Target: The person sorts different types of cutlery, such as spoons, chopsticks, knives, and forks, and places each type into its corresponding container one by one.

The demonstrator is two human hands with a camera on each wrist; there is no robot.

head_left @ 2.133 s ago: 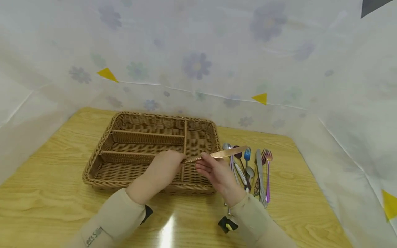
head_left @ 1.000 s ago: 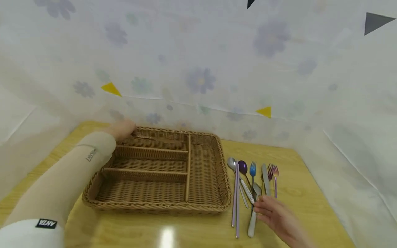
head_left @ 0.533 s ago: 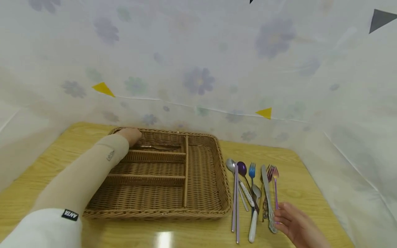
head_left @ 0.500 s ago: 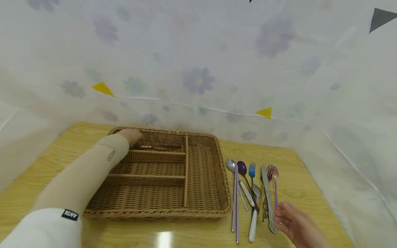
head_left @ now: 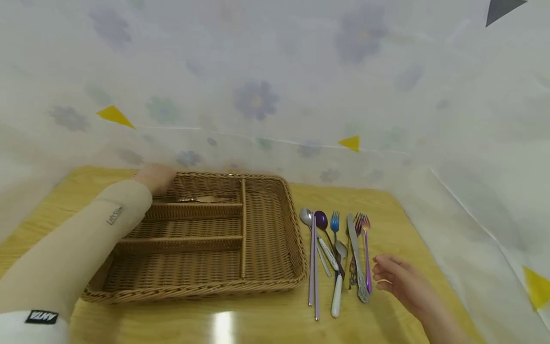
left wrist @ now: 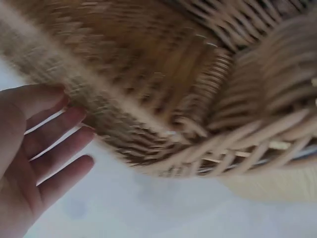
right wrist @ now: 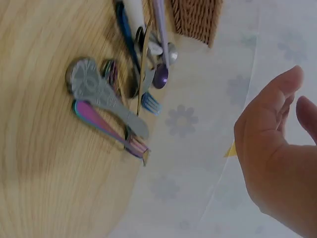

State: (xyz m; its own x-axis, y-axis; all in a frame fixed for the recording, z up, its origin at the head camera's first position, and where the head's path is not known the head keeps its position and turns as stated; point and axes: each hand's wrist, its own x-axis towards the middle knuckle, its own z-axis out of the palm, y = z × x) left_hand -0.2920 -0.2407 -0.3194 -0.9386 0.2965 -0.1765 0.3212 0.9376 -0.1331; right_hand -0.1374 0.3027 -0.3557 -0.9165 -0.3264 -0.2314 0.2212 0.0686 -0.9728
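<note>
A gold table knife (head_left: 206, 199) lies lengthwise in the rear left compartment of a brown wicker cutlery basket (head_left: 243, 229). Over that basket's back left corner is my left hand (head_left: 156, 177), partly hidden by its sleeve in the head view. The left wrist view shows the same hand (left wrist: 49, 144) holding nothing, its fingers loosely extended beside the wicker wall. My right hand (head_left: 401, 282) hovers with relaxed fingers to the right of the loose cutlery. Closest to it are a purple fork (head_left: 367, 253) and a silver knife (head_left: 357, 258) with an ornate handle.
Right of the basket lie purple chopsticks (head_left: 314, 267), a purple spoon (head_left: 321, 220), a blue fork (head_left: 335, 222), a white-handled piece (head_left: 337, 296) and several other utensils. They rest on a wood-grain table (head_left: 266, 320). A flowered white sheet (head_left: 258, 62) rises behind.
Both hands held the gold knife over the basket about two seconds ago; now it lies in the rear compartment. The left hand has let go and drawn up to the corner; the right moved rightward.
</note>
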